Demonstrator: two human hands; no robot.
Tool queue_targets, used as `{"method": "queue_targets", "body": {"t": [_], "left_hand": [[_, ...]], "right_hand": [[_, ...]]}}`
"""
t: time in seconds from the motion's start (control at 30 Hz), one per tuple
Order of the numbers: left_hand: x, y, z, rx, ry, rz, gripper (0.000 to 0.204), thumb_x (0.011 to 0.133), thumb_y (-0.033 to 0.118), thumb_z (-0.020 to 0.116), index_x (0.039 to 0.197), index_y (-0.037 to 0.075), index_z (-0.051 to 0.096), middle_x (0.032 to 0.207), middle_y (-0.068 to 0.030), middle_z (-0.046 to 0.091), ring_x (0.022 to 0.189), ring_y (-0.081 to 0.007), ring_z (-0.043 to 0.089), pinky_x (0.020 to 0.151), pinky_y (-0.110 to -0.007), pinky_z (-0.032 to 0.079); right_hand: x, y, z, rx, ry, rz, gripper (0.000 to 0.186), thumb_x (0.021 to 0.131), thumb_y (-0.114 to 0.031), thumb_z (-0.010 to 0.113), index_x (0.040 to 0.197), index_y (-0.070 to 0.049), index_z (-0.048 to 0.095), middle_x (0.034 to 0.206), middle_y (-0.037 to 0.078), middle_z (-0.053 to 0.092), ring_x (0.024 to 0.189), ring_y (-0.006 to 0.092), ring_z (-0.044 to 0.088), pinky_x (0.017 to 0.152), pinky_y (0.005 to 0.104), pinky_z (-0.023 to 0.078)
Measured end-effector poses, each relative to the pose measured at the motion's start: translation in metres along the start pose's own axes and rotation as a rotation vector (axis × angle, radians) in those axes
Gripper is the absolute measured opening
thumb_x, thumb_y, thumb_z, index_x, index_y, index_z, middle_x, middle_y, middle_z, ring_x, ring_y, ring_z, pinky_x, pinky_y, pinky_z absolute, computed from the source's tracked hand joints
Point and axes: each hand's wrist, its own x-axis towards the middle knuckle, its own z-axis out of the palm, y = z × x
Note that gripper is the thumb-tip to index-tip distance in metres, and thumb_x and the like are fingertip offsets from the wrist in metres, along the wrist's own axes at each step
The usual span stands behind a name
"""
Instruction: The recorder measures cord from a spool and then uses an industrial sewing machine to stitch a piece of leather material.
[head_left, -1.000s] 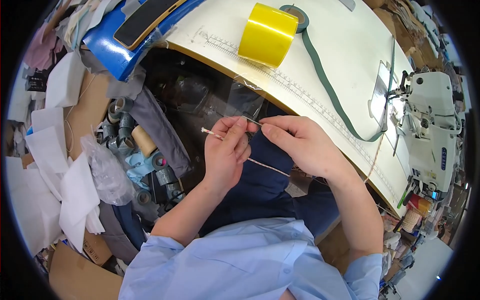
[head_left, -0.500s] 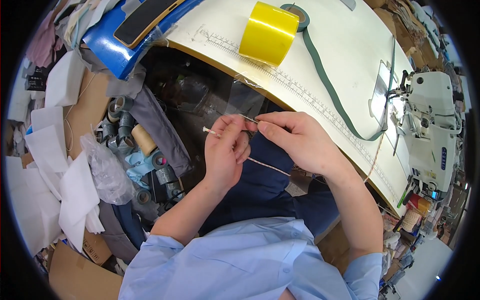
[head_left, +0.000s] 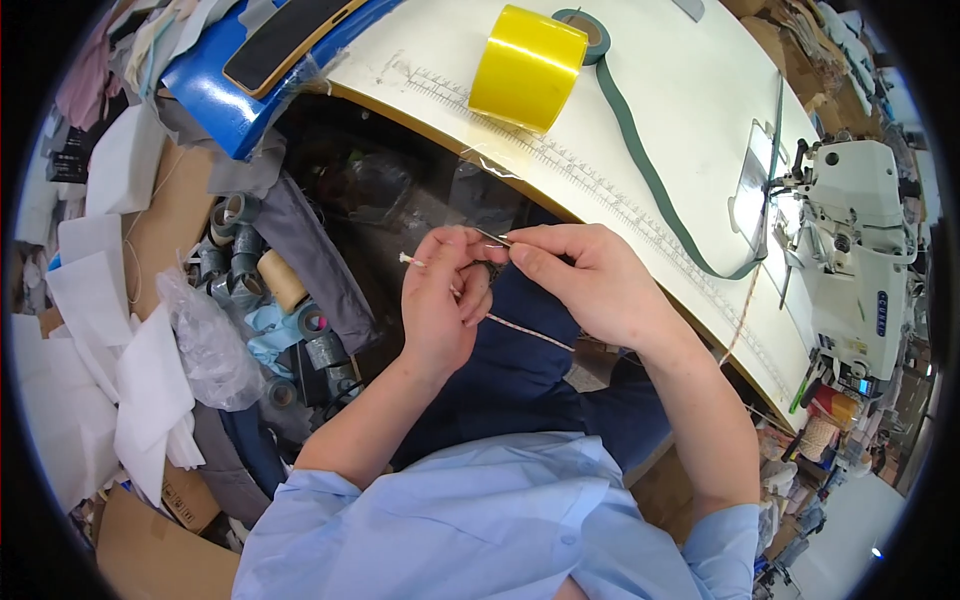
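My left hand (head_left: 440,295) is closed round a thin pale cord (head_left: 530,333) with dark flecks. The cord's white end sticks out past the fingers on the left, and the rest runs down to the right across my dark trousers. My right hand (head_left: 595,280) pinches a slim metal tool (head_left: 492,238). Its tip points left and meets the left thumb and forefinger. Whether the tool has one prong or two is too small to tell. Both hands are above my lap, just off the table's near edge.
The white table (head_left: 690,130) bears a yellow tape roll (head_left: 528,68), a green strip (head_left: 640,150) unwinding from its roll, and a sewing machine (head_left: 855,230) at right. A phone (head_left: 290,45) lies on blue material. Tape rolls (head_left: 245,275), a clear bag (head_left: 205,340) and white foam sheets (head_left: 155,400) crowd the left.
Both hands keep their hold close together, with small finger shifts at the tool's tip. The whole view has slid slightly, moving everything a little to the left.
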Motion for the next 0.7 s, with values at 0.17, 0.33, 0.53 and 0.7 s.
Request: {"method": "queue_targets", "body": {"t": [0.17,0.33,0.53,0.7], "left_hand": [[0.0009,-0.0013,-0.0032,0.026,0.001,0.016,0.016,0.101,0.017,0.042,0.102,0.005,0.053,0.087,-0.0125,0.065,0.042,-0.0025,0.032,0.038,-0.017,0.024],[0.0011,-0.0012,-0.0036,0.025,-0.012,0.027,0.016,0.101,0.017,0.043,0.101,0.005,0.053,0.087,-0.0124,0.065,0.042,-0.0024,0.033,0.038,-0.017,0.024],[0.0019,-0.0019,-0.0049,0.039,-0.023,0.039,0.014,0.101,0.016,0.045,0.098,0.005,0.052,0.087,-0.0119,0.064,0.043,-0.0023,0.034,0.038,-0.017,0.025],[0.0012,-0.0027,-0.0075,0.062,-0.020,0.060,0.013,0.101,0.016,0.046,0.098,0.005,0.052,0.086,-0.0116,0.064,0.043,-0.0023,0.034,0.038,-0.017,0.025]], "right_hand": [[-0.0013,-0.0055,-0.0017,0.016,-0.011,0.042,0.028,0.092,-0.022,0.056,0.108,0.000,0.066,0.089,0.017,0.068,0.075,0.0192,0.063,0.072,0.0285,0.049],[-0.0030,-0.0029,-0.0010,0.064,-0.026,0.076,0.029,0.093,-0.023,0.056,0.109,0.000,0.066,0.089,0.014,0.069,0.078,0.0162,0.062,0.073,0.0281,0.048],[-0.0027,-0.0033,0.0004,0.095,-0.051,0.082,0.031,0.094,-0.023,0.055,0.109,0.001,0.065,0.089,0.013,0.069,0.079,0.0145,0.062,0.075,0.0273,0.048],[0.0016,-0.0044,0.0057,0.104,-0.039,0.044,0.031,0.094,-0.023,0.054,0.109,0.001,0.065,0.089,0.013,0.069,0.079,0.0142,0.061,0.076,0.0269,0.048]]}}
